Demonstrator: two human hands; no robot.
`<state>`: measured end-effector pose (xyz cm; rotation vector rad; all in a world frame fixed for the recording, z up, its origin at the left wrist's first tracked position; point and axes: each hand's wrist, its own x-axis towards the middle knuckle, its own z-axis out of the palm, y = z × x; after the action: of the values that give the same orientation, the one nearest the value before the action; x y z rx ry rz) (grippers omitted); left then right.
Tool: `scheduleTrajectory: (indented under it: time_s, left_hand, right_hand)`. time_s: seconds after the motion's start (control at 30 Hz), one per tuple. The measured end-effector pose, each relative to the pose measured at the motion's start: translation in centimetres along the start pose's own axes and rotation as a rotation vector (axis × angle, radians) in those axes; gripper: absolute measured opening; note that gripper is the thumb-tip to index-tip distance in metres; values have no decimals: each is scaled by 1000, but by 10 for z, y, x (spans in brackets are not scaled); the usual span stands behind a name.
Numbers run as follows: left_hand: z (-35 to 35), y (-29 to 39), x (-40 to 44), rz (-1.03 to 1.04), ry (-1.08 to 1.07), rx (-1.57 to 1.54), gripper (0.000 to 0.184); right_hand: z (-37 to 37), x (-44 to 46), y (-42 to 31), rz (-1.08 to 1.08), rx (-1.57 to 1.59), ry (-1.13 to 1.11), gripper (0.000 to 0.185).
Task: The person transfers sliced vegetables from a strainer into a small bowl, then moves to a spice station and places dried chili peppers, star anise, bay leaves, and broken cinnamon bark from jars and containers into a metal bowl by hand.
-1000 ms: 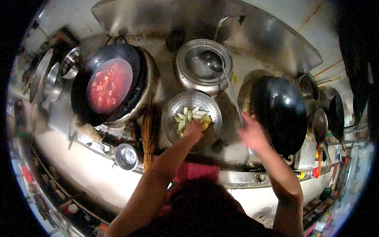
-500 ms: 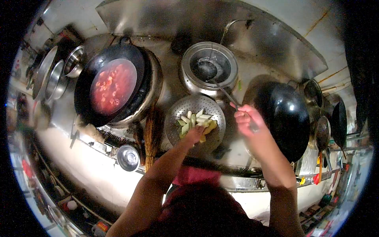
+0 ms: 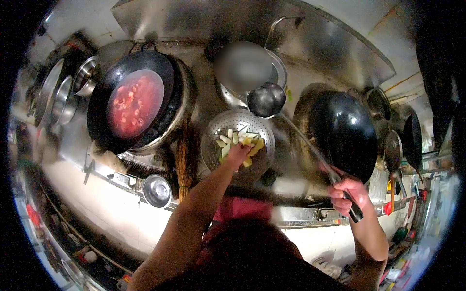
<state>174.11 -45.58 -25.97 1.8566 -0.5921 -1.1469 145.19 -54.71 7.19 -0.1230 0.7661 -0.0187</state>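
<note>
My left hand [image 3: 238, 155] is down in a perforated metal strainer [image 3: 213, 157], its fingers curled onto cut pale green and yellow vegetable pieces [image 3: 224, 141]. Its fingertips are partly hidden among them. My right hand [image 3: 348, 194] is wrapped around the dark grip of a long-handled ladle, out to the right. The ladle's bowl [image 3: 266, 100] hangs between the strainer and the metal pot [image 3: 280, 70] behind it. A grey blurred round area covers much of the pot, so its contents are hidden.
On the left, a black wok [image 3: 103, 119] holds reddish liquid with pale chunks. A dark, rounded wok [image 3: 345, 136] stands at the right. A straw brush [image 3: 184, 167] and a small metal bowl [image 3: 157, 191] are near the front edge. Metal bowls [image 3: 86, 77] stand far left.
My right hand has pulled back down and right, bringing the ladle's bowl out of the pot towards me. My left hand stays at the vegetable pieces. The view has shifted slightly.
</note>
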Motion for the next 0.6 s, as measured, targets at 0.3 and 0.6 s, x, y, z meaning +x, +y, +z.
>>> scheduleTrajectory:
  time_s: [0.3,0.6]
  left_hand:
    - [8,-46,20,281,118,480,44]
    - [24,8,-21,240,134,875,44]
  right_hand:
    - [-1,-21,56,-152,-605,430,79]
    - [-17,-25,79,-213,-1379,558,73]
